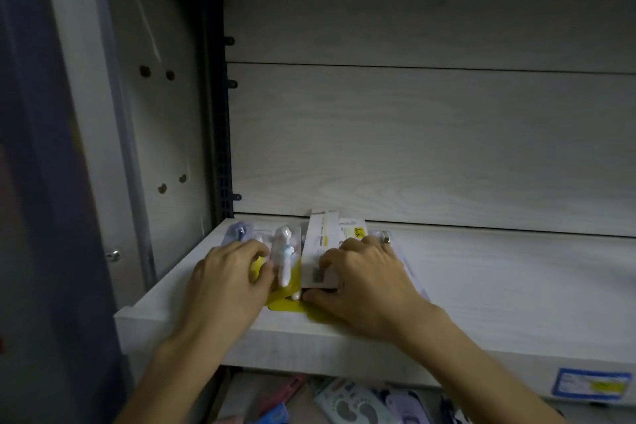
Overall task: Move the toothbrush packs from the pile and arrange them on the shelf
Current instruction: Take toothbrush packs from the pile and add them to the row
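Nearest, below the shelf's front edge, a lower level holds a jumble of pastel packets point(347, 403), seemingly the pile still to be moved. A blue price label point(589, 385) sticks to the shelf's front lip near the right.

Two bare forearms reach up and over the front edge of the pale wood-grain shelf point(499, 286), near its left end. The left hand point(225, 280) lies palm down on a blister pack, fingers curled, the thumb against a clear blister with a white toothbrush point(284, 260), probably holding that pack steady. The right hand point(366, 280) curls its fingers over a white card pack point(321, 248) tilted up on its edge, thumb underneath at the front, apparently tucking it against its neighbour. Yellow backing cards point(287, 303) stick out between the hands toward the front edge.

Farther in, the toothbrush packs point(241, 232) lie side by side at the shelf's back left corner, tops reaching toward the back panel point(430, 148), likely so the row starts from the side wall. The rest of the shelf rightward carries no packs.
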Tool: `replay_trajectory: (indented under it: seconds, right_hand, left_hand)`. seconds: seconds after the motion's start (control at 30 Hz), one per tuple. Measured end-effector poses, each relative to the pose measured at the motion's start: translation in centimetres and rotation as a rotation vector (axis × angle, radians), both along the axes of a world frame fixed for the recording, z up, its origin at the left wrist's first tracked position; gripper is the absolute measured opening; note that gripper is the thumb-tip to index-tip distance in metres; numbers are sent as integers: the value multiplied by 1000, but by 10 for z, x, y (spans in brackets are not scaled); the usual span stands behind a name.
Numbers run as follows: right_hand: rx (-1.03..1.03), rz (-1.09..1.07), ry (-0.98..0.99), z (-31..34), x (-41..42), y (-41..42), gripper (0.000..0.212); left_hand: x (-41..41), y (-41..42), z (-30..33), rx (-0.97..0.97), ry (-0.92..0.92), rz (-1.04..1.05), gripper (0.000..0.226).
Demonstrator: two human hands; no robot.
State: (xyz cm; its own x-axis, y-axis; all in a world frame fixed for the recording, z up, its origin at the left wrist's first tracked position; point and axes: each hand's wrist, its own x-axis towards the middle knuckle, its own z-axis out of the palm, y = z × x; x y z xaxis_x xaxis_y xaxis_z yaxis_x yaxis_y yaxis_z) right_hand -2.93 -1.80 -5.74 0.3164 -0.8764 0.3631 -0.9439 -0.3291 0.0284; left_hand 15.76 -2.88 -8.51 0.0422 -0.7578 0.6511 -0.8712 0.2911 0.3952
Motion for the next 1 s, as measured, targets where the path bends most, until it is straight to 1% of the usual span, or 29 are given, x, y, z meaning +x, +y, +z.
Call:
replay_trajectory:
  seconds: [0.23, 0.27, 0.37, 0.4, 0.43, 0.57, 0.67, 0.77, 0.87, 1.0]
  right_hand:
    - [-55, 0, 20, -1, -1, 0, 43]
    - [-72, 3, 19, -2, -1, 0, 45]
    - [-154, 21, 31, -5, 1, -3, 66]
    - [-174, 25, 35, -7, 0, -4, 67]
    - [-188, 25, 31, -8, 0, -5, 64]
    - [-258, 2, -26, -12, -8, -9, 37]
    - [-300, -39, -64, -11, -15, -8, 27]
    - [-330, -50, -103, -8, -21, -7, 27]
    - [-329, -48, -147, -5, -29, -5, 20]
    - [-342, 13, -253, -5, -43, -3, 33]
  left_hand:
    - [2, -2, -3, -17, 41, -14, 7]
    - [2, -1, -2, -21, 43, -12, 7]
    - [5, 0, -1, -35, 41, 11, 9]
    - [6, 1, -1, -36, 46, 17, 10]
    - [8, 1, -1, -34, 51, 23, 10]
    - [12, 2, 0, -13, 58, 43, 14]
    - [14, 4, 1, -8, 48, 71, 14]
    - [13, 7, 2, 26, 27, 107, 18]
    - [12, 10, 4, 54, 17, 146, 24]
    - [13, 13, 6, 78, 33, 176, 27]
